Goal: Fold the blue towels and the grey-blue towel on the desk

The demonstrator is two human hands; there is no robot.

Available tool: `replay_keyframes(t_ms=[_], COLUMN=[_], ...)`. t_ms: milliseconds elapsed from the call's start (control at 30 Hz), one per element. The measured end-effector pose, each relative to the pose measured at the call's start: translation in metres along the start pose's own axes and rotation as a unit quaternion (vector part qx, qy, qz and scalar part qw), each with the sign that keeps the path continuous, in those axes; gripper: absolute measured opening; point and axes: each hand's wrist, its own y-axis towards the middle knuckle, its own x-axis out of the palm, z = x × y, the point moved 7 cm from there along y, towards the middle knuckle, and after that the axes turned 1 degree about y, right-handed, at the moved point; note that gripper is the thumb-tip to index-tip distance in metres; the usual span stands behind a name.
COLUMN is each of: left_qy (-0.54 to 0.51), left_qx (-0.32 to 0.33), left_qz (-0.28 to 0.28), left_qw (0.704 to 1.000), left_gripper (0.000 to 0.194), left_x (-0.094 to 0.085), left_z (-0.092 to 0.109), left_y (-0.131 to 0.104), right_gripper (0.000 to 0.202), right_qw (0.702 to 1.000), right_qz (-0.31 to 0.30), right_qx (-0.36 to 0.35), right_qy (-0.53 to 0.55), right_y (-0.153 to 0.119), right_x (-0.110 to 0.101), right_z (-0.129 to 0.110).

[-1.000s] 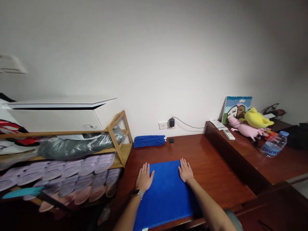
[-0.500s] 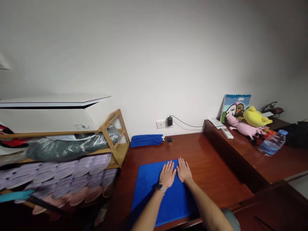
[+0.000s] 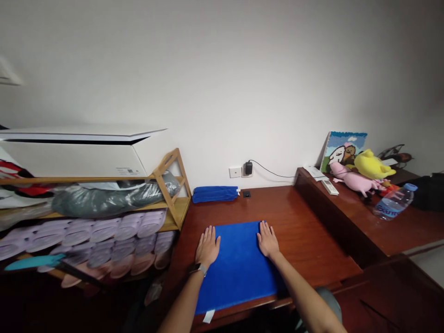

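A blue cloth (image 3: 239,266) lies spread flat on the brown wooden desk (image 3: 298,217), with a white tag (image 3: 208,316) at its lower left edge. My left hand (image 3: 208,246) rests palm down on the cloth's upper left corner, fingers stretched out, a watch on the wrist. At the upper right corner my right hand (image 3: 268,239) lies flat, partly over the cloth's edge. Neither hand grips anything. Against the wall sits a folded blue cloth (image 3: 215,194) with a small white tag.
Left of the desk stands a wooden rack (image 3: 176,208) with a white box (image 3: 83,155) and lilac shoes (image 3: 128,226). On the raised right surface are a remote (image 3: 329,187), plush toys (image 3: 371,165), a picture (image 3: 343,150) and a bottle (image 3: 395,203). A black charger (image 3: 249,168) is plugged into the wall.
My left hand has slid left from the cloth's middle to its left corner. My right hand remains by the right corner. The tag at the cloth's lower edge now shows, and the view has shifted slightly.
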Motion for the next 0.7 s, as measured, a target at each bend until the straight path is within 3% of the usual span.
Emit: replay_keyframes(t_ms=[167, 233, 300, 467, 533, 600, 633, 700], left_qy=[0.005, -0.005, -0.021, -0.051, -0.055, -0.052, -0.048, -0.035], left_qx=[0.004, 0.027, 0.073, 0.192, 0.201, 0.190, 0.175, 0.123], left_qz=[0.013, 0.035, 0.044, 0.003, -0.009, -0.014, -0.015, -0.014], left_qw=[1.000, 0.999, 0.996, 0.980, 0.978, 0.980, 0.983, 0.992], left_gripper=[0.073, 0.071, 0.068, 0.062, 0.062, 0.063, 0.064, 0.066], left_x=[-0.014, -0.019, -0.017, 0.014, 0.022, 0.024, 0.023, 0.019], left_z=[-0.001, 0.014, 0.049, 0.171, 0.194, 0.188, 0.173, 0.125], left_y=[-0.001, -0.003, -0.007, -0.020, -0.022, -0.022, -0.022, -0.023], right_gripper=[0.070, 0.069, 0.069, 0.068, 0.068, 0.068, 0.068, 0.069], right_qw=[1.000, 1.000, 1.000, 1.000, 1.000, 1.000, 1.000, 1.000], right_qz=[-0.009, -0.007, -0.008, -0.005, -0.003, -0.003, -0.004, -0.003], right_qx=[-0.009, -0.006, -0.004, -0.012, -0.017, -0.016, -0.013, -0.008], right_qy=[0.005, 0.006, 0.007, 0.010, 0.009, 0.010, 0.012, 0.018], right_y=[-0.015, -0.016, -0.015, -0.015, -0.016, -0.017, -0.017, -0.017], right_x=[0.011, 0.011, 0.009, 0.006, 0.005, 0.005, 0.006, 0.006], right_z=[-0.001, -0.002, -0.002, -0.003, -0.004, -0.004, -0.003, -0.003])
